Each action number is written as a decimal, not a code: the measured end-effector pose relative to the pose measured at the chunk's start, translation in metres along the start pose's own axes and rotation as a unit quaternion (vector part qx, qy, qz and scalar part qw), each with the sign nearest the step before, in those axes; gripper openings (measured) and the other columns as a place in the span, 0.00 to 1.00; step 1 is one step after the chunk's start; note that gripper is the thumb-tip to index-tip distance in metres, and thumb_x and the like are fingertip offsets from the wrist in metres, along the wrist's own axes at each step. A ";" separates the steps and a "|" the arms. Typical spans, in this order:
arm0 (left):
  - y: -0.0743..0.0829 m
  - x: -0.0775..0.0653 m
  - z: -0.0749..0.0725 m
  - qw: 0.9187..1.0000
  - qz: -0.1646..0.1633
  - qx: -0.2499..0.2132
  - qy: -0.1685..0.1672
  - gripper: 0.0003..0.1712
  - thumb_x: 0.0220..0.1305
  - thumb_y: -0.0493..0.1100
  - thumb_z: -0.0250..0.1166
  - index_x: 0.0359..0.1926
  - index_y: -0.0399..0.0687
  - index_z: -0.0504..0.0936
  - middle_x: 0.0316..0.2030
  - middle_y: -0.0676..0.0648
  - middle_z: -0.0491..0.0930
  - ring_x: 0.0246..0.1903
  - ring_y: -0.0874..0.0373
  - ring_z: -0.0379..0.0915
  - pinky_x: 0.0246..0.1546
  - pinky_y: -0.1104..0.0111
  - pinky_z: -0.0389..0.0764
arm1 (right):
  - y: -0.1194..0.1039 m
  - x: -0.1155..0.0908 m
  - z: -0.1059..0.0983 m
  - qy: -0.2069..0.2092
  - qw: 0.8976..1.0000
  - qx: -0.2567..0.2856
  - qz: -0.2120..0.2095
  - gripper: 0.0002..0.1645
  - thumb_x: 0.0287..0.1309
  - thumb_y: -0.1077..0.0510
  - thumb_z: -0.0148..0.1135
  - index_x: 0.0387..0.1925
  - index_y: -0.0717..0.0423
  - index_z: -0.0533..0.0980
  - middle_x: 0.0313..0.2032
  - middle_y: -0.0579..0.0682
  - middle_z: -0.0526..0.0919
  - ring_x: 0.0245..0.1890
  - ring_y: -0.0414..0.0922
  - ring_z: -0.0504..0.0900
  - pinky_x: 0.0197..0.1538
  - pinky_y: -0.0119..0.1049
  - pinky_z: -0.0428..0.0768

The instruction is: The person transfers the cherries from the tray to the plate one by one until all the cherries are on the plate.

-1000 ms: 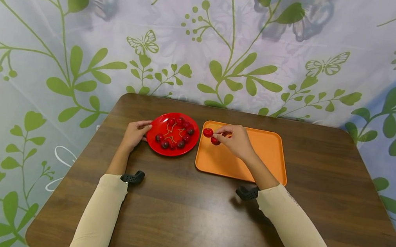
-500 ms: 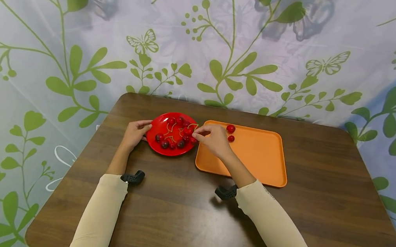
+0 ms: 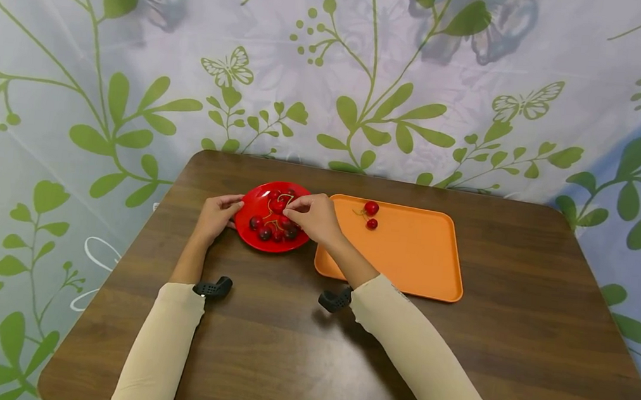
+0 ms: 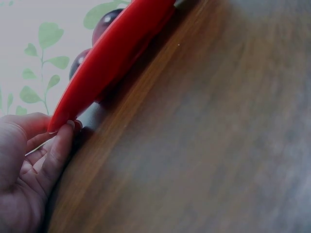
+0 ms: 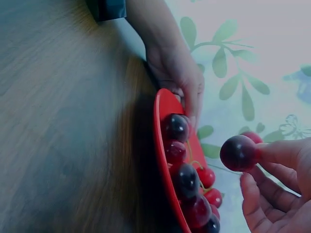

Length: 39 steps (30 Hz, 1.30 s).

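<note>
A round red plate [image 3: 249, 204] bears several red and dark cherries [image 3: 264, 232] with yellow-green stems. My left hand [image 3: 214, 219] holds the plate's left rim; in the left wrist view the rim sits between thumb and fingers. Above the plate, my right hand [image 3: 316, 219] pinches a dark red cherry [image 5: 238, 153] between thumb and fingertips, with a second red cherry [image 5: 252, 138] just behind it. Part of the plate's right side is hidden under the right hand in the head view.
Just right of the plate lies an orange rectangular tray [image 3: 407, 252], with two red cherries [image 3: 372, 208] near its far left corner. Both stand on a brown wooden table [image 3: 262, 341]. A leaf-patterned cloth [image 3: 286, 63] hangs behind the table's far edge.
My right hand has moved left from over the tray to over the plate, carrying the pinched cherries. Two cherries on the tray have come into sight. My left hand keeps its hold on the rim.
</note>
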<state>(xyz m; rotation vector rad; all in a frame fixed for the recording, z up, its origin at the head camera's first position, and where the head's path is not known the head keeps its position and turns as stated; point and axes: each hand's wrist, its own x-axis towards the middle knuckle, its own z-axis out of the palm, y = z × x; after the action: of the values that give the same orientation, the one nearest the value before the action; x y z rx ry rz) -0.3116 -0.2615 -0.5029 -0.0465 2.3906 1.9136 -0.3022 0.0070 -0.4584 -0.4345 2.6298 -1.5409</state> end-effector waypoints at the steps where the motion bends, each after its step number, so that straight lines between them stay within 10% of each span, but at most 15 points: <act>1: 0.000 0.000 0.000 1.000 -0.001 0.000 0.000 0.20 0.73 0.36 0.62 0.62 0.30 0.78 0.43 0.40 0.83 0.27 0.59 0.81 0.26 0.65 0.87 | -0.001 0.002 0.002 0.001 1.000 -0.007 -0.001 0.06 0.61 0.53 0.73 0.32 0.51 0.88 0.30 0.43 0.86 0.33 0.44 0.79 0.33 0.33 0.80; 17: -0.006 0.002 0.002 1.000 0.005 -0.017 -0.002 0.20 0.72 0.35 0.62 0.61 0.28 0.78 0.39 0.46 0.84 0.26 0.59 0.81 0.24 0.65 0.86 | -0.010 0.032 0.033 0.012 0.999 -0.030 0.038 0.05 0.60 0.55 0.74 0.31 0.50 0.90 0.34 0.42 0.88 0.45 0.44 0.81 0.44 0.35 0.84; 30: -0.012 0.012 -0.002 1.000 0.005 -0.006 0.000 0.21 0.73 0.36 0.62 0.62 0.30 0.78 0.46 0.36 0.83 0.27 0.59 0.81 0.24 0.66 0.86 | -0.016 0.050 0.055 0.035 0.996 -0.020 0.082 0.07 0.59 0.55 0.74 0.28 0.51 0.90 0.22 0.43 0.86 0.23 0.39 0.81 0.31 0.30 0.82; 39: -0.031 0.021 -0.003 1.000 0.011 -0.004 0.007 0.22 0.74 0.42 0.62 0.63 0.34 0.78 0.53 0.28 0.80 0.27 0.63 0.81 0.23 0.70 0.85 | -0.021 0.058 0.063 0.035 0.988 0.039 0.143 0.07 0.60 0.56 0.74 0.27 0.54 0.90 0.23 0.52 0.87 0.26 0.50 0.87 0.27 0.35 0.85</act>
<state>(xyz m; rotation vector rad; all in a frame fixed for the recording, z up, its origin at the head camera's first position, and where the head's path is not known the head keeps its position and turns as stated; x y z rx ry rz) -0.3303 -0.2708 -0.5345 -0.0338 2.4014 1.9398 -0.3413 -0.0715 -0.4663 0.0043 2.5332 -1.5813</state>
